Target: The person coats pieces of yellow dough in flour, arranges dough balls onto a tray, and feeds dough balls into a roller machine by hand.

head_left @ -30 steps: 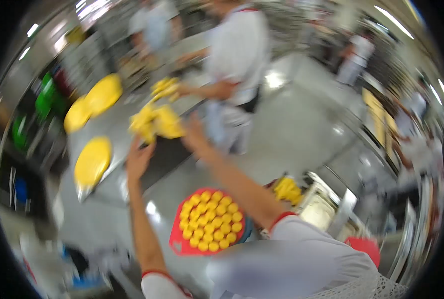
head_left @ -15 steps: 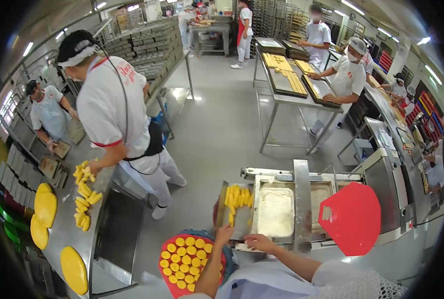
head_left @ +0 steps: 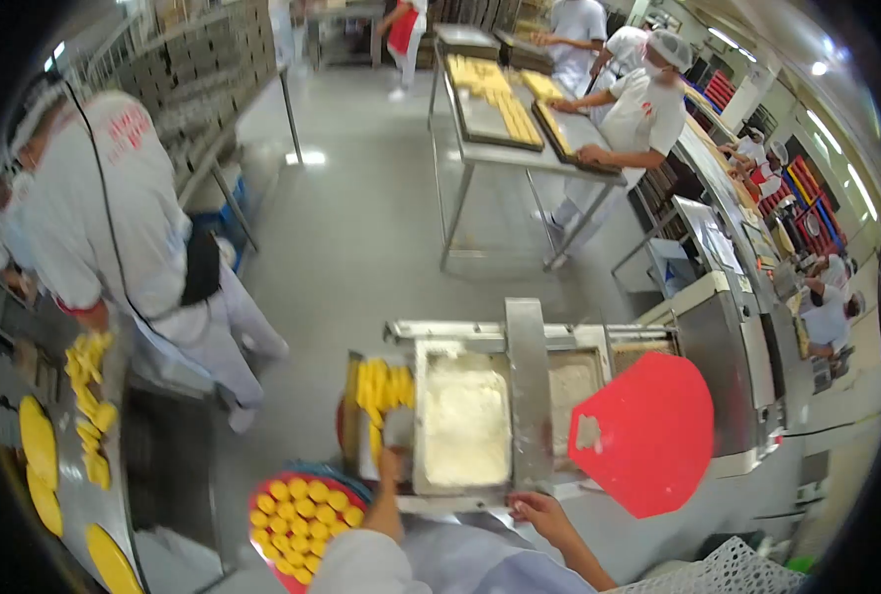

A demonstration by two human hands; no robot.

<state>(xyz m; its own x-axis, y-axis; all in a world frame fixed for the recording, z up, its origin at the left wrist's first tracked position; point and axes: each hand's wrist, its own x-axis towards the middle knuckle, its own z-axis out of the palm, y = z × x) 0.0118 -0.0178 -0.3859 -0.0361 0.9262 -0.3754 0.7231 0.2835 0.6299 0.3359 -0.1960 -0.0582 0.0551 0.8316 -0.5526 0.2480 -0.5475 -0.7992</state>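
Observation:
My left hand reaches over the near end of a metal tray that holds several yellow dough sticks. Its fingers are blurred, and I cannot make out whether they grip anything; a pale grey patch shows just beyond them. Beside the machine's front edge, my right hand has its fingers loosely bent and apart, with nothing visible in them. To the right of the tray lies a rectangular pan of pale flour-like powder, set in the machine frame. Yellow dough rounds cover a red board at my lower left.
A red sheet rests over the machine's right part, beyond a metal crossbar. On the left, a steel table carries flat yellow dough and sticks, with a person beside it. Farther off, people work at a table with trays.
The camera view has shifted, so the surroundings sit further left and higher. My right hand has moved right along the machine's front edge, away from the tray; my left hand stays by the tray.

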